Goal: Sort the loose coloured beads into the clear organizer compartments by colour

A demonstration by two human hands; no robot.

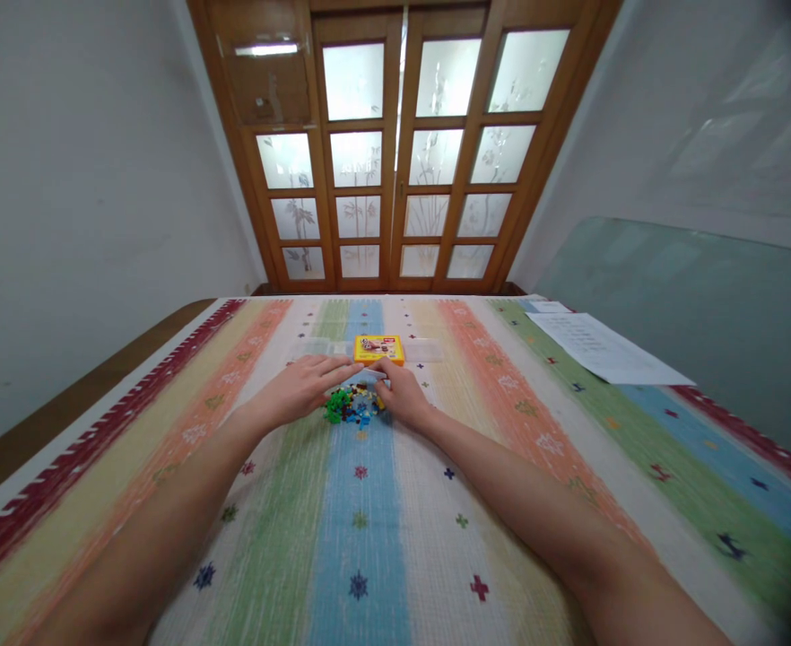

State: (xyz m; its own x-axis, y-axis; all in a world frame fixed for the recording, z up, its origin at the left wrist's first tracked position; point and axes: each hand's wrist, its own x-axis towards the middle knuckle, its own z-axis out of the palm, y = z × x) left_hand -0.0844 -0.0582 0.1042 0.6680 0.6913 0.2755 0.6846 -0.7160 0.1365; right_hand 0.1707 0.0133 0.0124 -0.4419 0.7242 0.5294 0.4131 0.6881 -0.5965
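Observation:
A small pile of coloured building pieces (352, 405), green, blue and yellow among them, lies on the striped cloth between my hands. My left hand (305, 386) rests flat beside the pile, fingers stretched toward the yellow box (378, 348) just behind it. My right hand (401, 391) sits on the pile's right side with fingers curled; its fingertips meet the left hand's near a small white thing that I cannot make out.
A striped, patterned cloth (382, 538) covers the table. Clear plastic bags (429, 350) lie either side of the yellow box. A printed sheet of paper (601, 345) lies at the right. Wooden glass-paned doors (395, 152) stand beyond the table's far edge.

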